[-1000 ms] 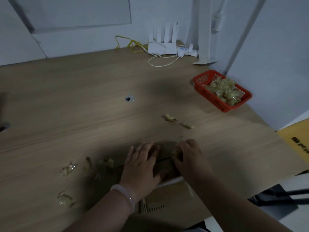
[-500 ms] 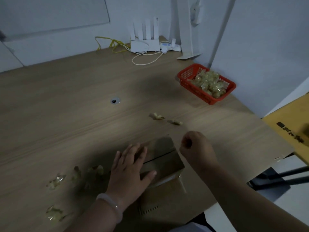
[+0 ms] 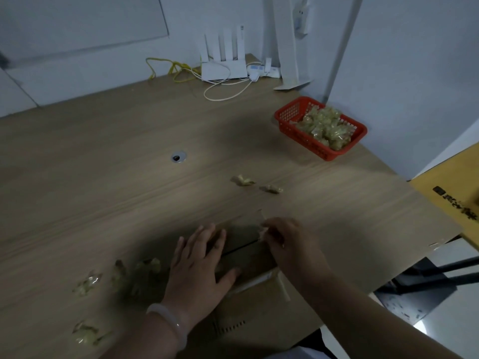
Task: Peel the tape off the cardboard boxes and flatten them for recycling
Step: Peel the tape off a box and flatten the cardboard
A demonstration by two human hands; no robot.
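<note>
right hand (image 3: pixel 287 244) pinch on tape (image 3: pixel 262 232)

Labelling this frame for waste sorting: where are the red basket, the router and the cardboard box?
red basket (image 3: pixel 303 141), head view, front mesh wall.
router (image 3: pixel 224 69), head view, white body.
cardboard box (image 3: pixel 242 235), head view, far top flap.

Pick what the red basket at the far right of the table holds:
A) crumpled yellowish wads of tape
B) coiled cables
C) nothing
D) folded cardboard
A: the red basket is heaped with crumpled yellowish wads of tape that rise above its rim.
</note>
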